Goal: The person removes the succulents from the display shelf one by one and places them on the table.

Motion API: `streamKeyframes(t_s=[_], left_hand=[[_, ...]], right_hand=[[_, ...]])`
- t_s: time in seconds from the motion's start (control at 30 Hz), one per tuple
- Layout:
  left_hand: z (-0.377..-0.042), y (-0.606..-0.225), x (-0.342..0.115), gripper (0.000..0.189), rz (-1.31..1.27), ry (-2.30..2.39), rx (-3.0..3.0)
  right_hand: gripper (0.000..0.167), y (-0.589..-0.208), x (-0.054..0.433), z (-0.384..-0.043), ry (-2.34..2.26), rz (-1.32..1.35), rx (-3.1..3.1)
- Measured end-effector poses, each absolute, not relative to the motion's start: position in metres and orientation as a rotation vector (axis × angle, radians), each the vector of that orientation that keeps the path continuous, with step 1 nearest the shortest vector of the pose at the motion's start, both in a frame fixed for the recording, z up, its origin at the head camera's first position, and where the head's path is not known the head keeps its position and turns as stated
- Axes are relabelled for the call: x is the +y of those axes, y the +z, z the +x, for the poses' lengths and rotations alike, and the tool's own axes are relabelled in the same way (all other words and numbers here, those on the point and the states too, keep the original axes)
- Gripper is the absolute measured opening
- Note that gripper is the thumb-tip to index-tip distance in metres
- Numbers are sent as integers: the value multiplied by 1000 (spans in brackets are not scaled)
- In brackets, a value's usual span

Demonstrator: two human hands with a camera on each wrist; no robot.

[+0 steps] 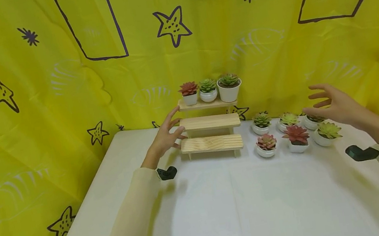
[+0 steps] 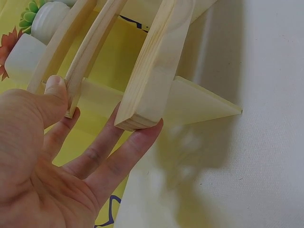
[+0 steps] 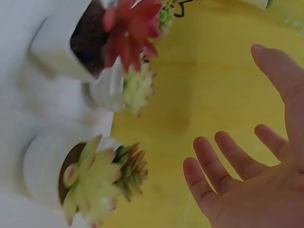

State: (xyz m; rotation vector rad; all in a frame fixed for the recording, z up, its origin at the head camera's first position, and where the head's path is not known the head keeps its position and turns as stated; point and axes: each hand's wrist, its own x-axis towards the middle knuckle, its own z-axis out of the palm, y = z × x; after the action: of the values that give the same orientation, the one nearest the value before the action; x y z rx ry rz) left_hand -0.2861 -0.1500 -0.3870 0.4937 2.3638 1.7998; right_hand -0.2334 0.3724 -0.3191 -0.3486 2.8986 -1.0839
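A three-tier wooden stand [image 1: 209, 122] stands near the back of the table. My left hand [image 1: 165, 139] is at its left end, fingers spread and mostly straight. In the left wrist view the thumb [image 2: 57, 92] lies against the middle board, and a fingertip touches the end of the lowest board [image 2: 149, 90]. On the top tier are a red succulent [image 1: 189, 89], a green succulent [image 1: 207, 86] and a green succulent in a larger pot [image 1: 230, 91]. My right hand [image 1: 339, 105] hovers with spread fingers above potted succulents, holding nothing.
To the right of the stand, several potted succulents stand in two rows, among them a pink one [image 1: 266, 144], a red one [image 1: 296, 137] and a yellow-green one [image 1: 327, 132]. A white cloth covers the table [image 1: 263, 201]. A yellow patterned curtain [image 1: 143, 67] hangs behind and at the sides.
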Motion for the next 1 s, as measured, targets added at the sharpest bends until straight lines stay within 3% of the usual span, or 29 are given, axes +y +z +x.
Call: streamKeyframes(t_s=[1.0], left_hand=[[-289, -388, -149, 72, 456, 1794, 2371]], right_hand=[[86, -282, 266, -271, -1376, -569, 2762]])
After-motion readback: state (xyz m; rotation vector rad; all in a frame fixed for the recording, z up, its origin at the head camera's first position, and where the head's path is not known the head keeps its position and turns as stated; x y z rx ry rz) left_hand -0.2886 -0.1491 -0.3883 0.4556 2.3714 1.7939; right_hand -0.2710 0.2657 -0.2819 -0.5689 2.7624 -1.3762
